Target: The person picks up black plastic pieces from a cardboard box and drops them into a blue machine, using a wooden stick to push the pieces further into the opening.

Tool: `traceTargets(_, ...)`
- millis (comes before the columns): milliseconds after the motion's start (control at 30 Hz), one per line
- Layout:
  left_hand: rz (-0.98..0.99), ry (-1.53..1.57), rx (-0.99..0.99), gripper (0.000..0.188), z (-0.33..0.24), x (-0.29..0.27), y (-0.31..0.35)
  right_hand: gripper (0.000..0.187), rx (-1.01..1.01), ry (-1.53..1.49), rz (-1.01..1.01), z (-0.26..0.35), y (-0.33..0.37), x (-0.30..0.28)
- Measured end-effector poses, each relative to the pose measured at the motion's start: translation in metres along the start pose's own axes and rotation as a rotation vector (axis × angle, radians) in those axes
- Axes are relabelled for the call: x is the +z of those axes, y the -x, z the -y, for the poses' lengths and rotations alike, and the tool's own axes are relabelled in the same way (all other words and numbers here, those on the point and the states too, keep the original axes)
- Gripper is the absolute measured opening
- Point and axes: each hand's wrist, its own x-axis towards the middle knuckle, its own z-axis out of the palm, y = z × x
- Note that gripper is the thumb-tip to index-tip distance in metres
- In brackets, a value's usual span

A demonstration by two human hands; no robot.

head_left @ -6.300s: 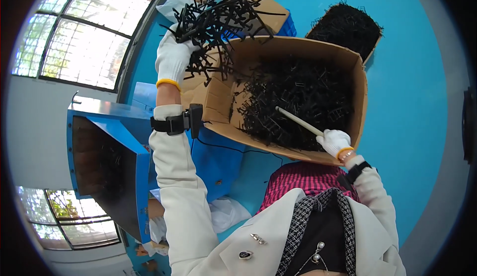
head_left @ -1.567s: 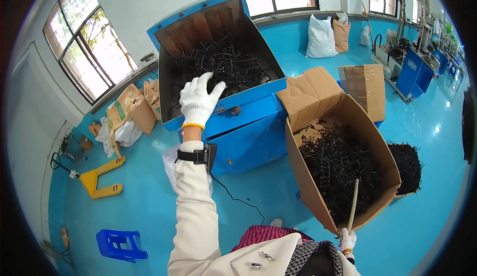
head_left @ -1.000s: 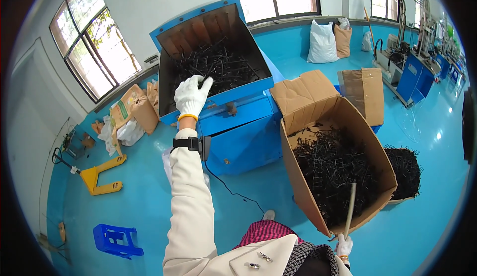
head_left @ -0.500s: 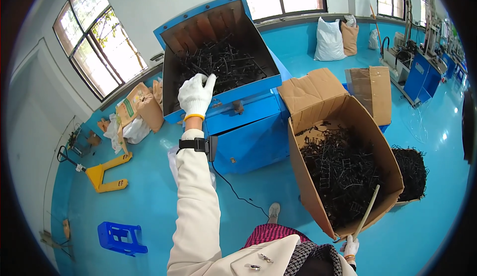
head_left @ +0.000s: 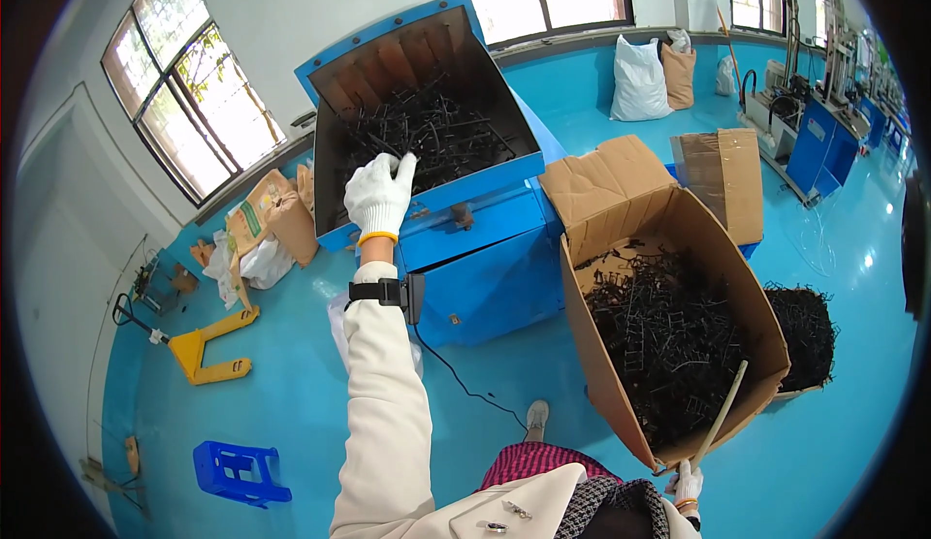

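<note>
My left hand [head_left: 379, 196], in a white glove, reaches over the front edge of a blue hopper [head_left: 475, 182] that holds a tangle of black plastic scrap [head_left: 427, 132]. Its fingers curl at the near side of the scrap; whatever they grip is hidden. Low at the right, my gloved right hand [head_left: 687, 482] is closed around the lower end of a pale stick [head_left: 722, 413]. The stick leans across the near corner of a big open cardboard box [head_left: 606, 384]. Thin black plastic pieces [head_left: 669, 335] fill much of this box.
Right of the box stands another heap of black scrap [head_left: 803, 337]. A yellow pallet jack [head_left: 199, 350] and a blue stool [head_left: 240, 473] are on the left floor. A cable [head_left: 465, 384] trails below the blue machine. Sacks [head_left: 640, 79] lean against the far wall.
My left hand has shifted slightly down and left at the hopper's edge. The right hand still grips the stick, almost unmoved. The whole view has tilted a little.
</note>
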Motion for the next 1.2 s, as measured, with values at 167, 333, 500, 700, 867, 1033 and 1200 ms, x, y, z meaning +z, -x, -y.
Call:
traceTargets(167,0.007,-0.01,-0.02,0.049,-0.004,-0.003,0.001,0.034,-0.002,-0.001,0.014,0.0,0.0,0.001)
traceTargets(333,0.014,-0.01,-0.024,0.049,-0.006,-0.005,0.002,0.034,0.026,-0.035,-0.006,0.0,-0.002,0.003)
traceTargets(500,0.0,-0.013,-0.018,0.049,-0.005,-0.005,0.003,0.034,0.045,-0.079,-0.032,-0.002,-0.004,0.006)
traceTargets(700,-0.019,-0.008,-0.022,0.048,-0.007,-0.004,0.004,0.032,0.052,-0.121,-0.005,-0.006,-0.01,0.004)
traceTargets(867,-0.004,0.005,-0.021,0.052,-0.007,-0.003,0.002,0.031,0.079,-0.16,-0.008,-0.002,-0.01,0.006)
traceTargets(1033,-0.014,0.006,-0.041,0.052,0.006,-0.008,0.003,0.03,0.078,-0.144,0.028,0.008,-0.002,0.012)
traceTargets(1200,-0.092,0.046,0.034,0.047,-0.011,-0.013,0.007,0.028,0.055,-0.186,-0.053,-0.001,0.006,0.006)
